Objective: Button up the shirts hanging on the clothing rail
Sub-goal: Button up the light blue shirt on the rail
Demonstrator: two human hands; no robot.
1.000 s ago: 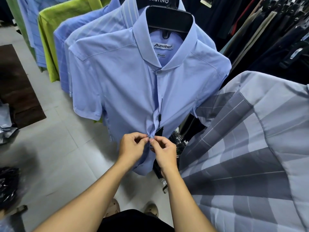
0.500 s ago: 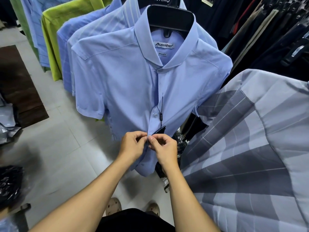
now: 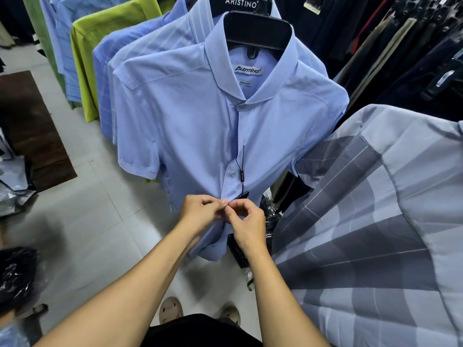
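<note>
Far left: a dark brown floor mat [image 3: 32, 128] lies on the pale tiled floor [image 3: 87, 234]; a crumpled black plastic bag [image 3: 15, 276] sits nearer you, at the lower edge.
Rail, left part: a lime green shirt [image 3: 105, 41] hangs among several blue striped shirts [image 3: 140, 53], all packed close and overlapping.
Task shirt: the light blue short-sleeved shirt [image 3: 190, 126] hangs at the front of that row on a broad black plastic hanger [image 3: 258, 31]. It faces you, closed at the neck, and a small blue button [image 3: 232, 173] is fastened just above your hands.
Tag: a thin black cord [image 3: 242, 169] hangs down the placket just right of that button. It ends at a dark tag [image 3: 243, 195] whose top edge peeks out above your right hand.
Left hand: your left hand [image 3: 200, 214] is at the lower placket, fingers curled, thumb and forefinger pinching the shirt's front edge.
Right hand: your right hand [image 3: 250, 226] meets it fingertip to fingertip, thumb and forefinger bent into a ring and pinching the same edge from the other side. What lies between the fingertips is hidden, so you cannot tell whether a button there is through its hole.
Feet: your beige sandals [image 3: 171, 309] show on the floor between your forearms.
Right: a grey and pale blue checked shirt [image 3: 375, 234] spreads wide just beside your right forearm.
Upper right: dark trousers [image 3: 413, 46] hang in a tight row.
</note>
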